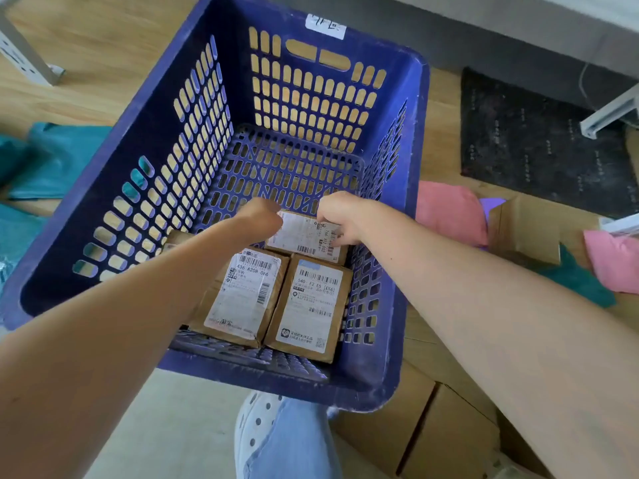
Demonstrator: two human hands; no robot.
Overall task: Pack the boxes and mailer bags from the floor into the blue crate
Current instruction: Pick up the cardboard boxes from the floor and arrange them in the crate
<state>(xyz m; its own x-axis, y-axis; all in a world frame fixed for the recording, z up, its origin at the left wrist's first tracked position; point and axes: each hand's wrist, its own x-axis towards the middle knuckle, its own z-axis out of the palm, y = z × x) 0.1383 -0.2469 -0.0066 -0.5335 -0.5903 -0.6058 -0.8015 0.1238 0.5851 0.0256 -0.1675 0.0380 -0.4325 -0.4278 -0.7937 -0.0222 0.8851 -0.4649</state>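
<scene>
The blue crate (138,140) stands on the floor in front of me, both my arms reaching into it. On its bottom lie two labelled cardboard boxes side by side, one (242,295) on the left and one (311,305) on the right. Behind them a third labelled box (304,236) is gripped at its two ends by my left hand (259,216) and my right hand (340,216), fingers curled round its edges. Part of another box (174,238) shows under my left forearm. Pink mailer bags (449,216) and teal mailer bags (55,157) lie on the floor outside.
Cardboard boxes (432,426) lie on the floor right of the crate, with one more box (529,233) beside a second pink bag (612,261). A black mat (539,140) lies at the far right. A metal frame leg (20,53) stands at top left. My shoe (256,423) is below the crate.
</scene>
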